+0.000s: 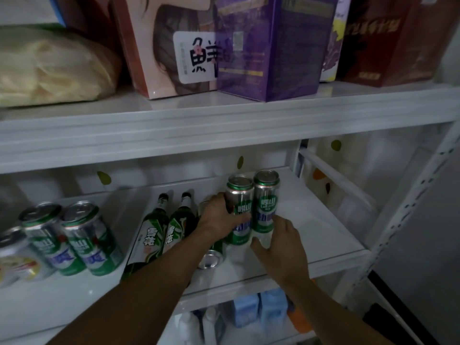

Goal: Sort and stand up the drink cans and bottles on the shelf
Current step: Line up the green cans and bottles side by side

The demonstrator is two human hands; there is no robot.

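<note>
Two tall green-and-silver cans stand side by side on the middle shelf. My left hand grips the left tall can. My right hand holds the right tall can low on its body. Another can lies on its side under my left wrist. Two green glass bottles lie flat to its left, necks pointing back. Two short green cans stand at the left, beside a silver and yellow can.
The upper shelf carries a yellow bag, a pink box, a purple box and a dark red box. White bottles and blue cartons sit on the lower shelf. A white perforated upright frames the right side.
</note>
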